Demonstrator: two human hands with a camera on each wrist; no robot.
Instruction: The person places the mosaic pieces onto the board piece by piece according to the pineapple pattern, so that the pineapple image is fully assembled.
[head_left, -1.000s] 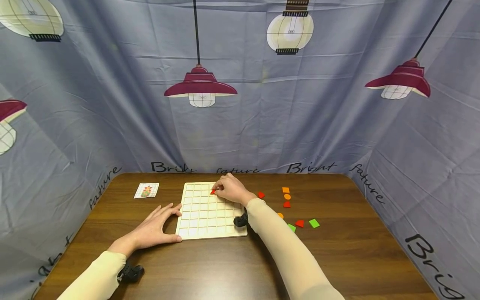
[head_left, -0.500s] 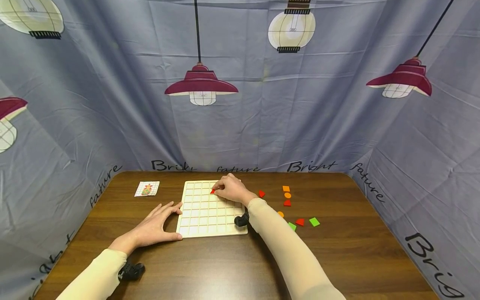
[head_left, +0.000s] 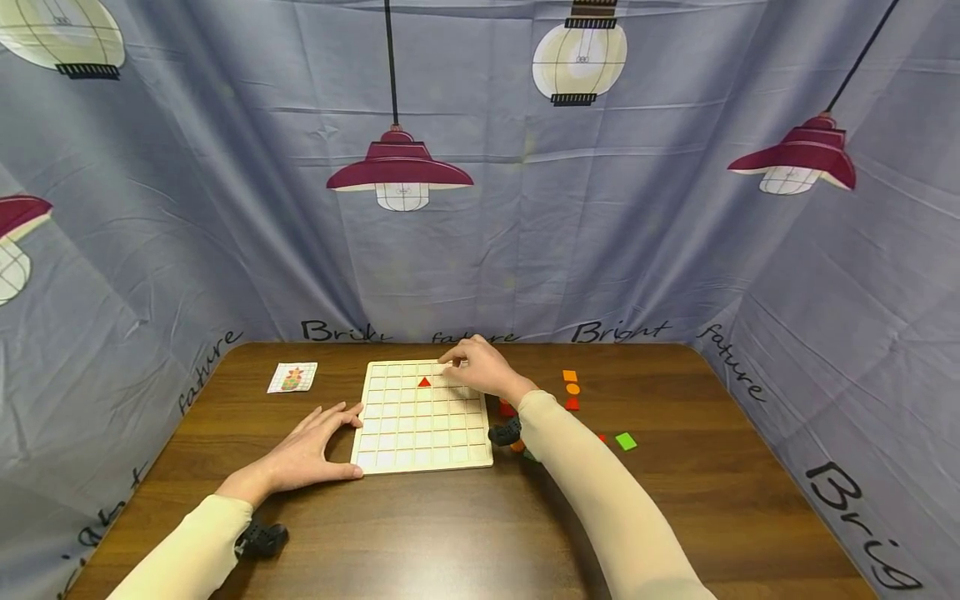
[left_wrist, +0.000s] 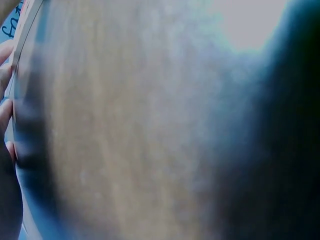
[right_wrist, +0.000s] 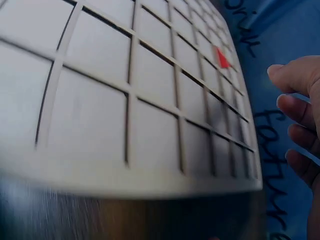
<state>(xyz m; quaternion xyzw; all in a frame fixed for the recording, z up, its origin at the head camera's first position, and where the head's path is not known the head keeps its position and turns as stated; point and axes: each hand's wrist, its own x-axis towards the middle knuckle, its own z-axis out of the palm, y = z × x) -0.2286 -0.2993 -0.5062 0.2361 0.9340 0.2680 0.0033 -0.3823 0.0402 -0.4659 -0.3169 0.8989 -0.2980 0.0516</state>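
A pale gridded board (head_left: 405,435) lies on the brown table. One red triangle piece (head_left: 424,382) sits in a cell of its second row from the back; the right wrist view shows the red piece (right_wrist: 222,58) too. My left hand (head_left: 311,454) rests against the board's left edge, its fingers spread and thumb at the near corner. Above the board's back right part is my right hand (head_left: 483,367), fingers loosely bent, with nothing visible between them. In the right wrist view the right hand's fingertips (right_wrist: 287,102) are apart from the board.
A small card with a gridded picture (head_left: 292,377) lies at the back left. Right of the board are an orange square (head_left: 570,376), an orange circle (head_left: 573,389), a red piece (head_left: 572,404) and a green square (head_left: 626,442). My right forearm partly covers other pieces.
My right hand has let go of the red triangle, which stays on the board, and has moved up and to the right. The left hand has stayed at the board's edge.
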